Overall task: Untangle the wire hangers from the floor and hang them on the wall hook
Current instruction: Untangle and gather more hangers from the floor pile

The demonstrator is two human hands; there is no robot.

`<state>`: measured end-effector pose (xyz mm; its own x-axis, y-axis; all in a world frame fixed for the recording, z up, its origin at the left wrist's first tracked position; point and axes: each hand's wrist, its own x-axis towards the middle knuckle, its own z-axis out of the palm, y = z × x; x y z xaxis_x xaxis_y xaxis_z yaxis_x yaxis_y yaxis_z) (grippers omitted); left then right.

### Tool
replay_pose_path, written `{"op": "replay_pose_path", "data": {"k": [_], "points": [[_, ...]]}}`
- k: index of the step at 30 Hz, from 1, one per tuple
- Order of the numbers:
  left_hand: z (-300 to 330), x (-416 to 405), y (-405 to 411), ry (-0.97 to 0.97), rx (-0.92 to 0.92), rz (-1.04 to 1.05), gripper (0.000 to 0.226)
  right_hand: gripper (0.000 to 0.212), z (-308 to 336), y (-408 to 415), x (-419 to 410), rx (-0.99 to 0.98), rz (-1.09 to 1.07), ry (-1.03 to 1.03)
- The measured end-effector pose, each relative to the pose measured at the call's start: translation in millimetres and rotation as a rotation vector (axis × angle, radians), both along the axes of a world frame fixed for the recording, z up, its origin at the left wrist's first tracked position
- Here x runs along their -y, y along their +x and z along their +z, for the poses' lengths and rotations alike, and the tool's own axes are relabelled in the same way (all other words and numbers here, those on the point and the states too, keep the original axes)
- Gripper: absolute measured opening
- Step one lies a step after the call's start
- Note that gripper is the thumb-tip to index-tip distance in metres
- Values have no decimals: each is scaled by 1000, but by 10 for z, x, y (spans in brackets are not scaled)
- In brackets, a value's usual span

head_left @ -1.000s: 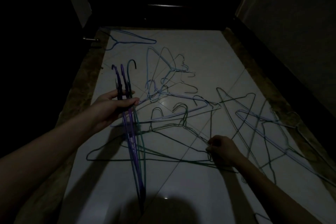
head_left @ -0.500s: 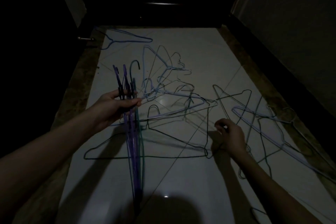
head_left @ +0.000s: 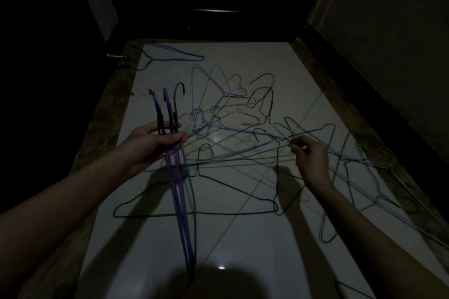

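The person's left hand (head_left: 155,143) grips three thin wire hangers (head_left: 178,177): two purple and one teal. One dark green wire hanger (head_left: 194,213) lies flat and separate near the camera, and one blue wire hanger (head_left: 170,56) lies alone at the far end. The tangled heap (head_left: 230,124) holds too many overlapping hangers to count.

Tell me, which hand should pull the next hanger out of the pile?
Probably the right hand: its fingers already pinch a wire in the pile. The left hand is full, gripping a bundle of hangers by their necks.
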<state>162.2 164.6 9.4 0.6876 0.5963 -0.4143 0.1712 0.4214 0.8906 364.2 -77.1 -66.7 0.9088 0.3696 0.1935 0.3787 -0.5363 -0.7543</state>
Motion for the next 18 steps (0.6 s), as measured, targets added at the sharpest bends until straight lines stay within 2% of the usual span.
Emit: {"op": "replay_pose_path", "data": {"k": [6, 8, 10, 13, 15, 18], "points": [[-15, -39, -16, 6, 3, 3, 22, 10, -111, -266, 22, -284, 180, 34], [-26, -48, -25, 8, 3, 7, 20, 9, -213, -325, 47, -230, 239, -57], [-46, -58, -27, 12, 5, 10, 20, 7, -296, -343, 50, -86, 267, -184], [-56, -59, -15, 23, -1, 7, 20, 3, -276, -345, 25, 25, 335, -248], [-53, -44, -11, 17, 3, 8, 20, 6, -228, -345, -8, 7, 394, -244], [-67, -38, -15, 12, 5, 9, 20, 19, -138, -381, -64, -185, 391, -146]]}}
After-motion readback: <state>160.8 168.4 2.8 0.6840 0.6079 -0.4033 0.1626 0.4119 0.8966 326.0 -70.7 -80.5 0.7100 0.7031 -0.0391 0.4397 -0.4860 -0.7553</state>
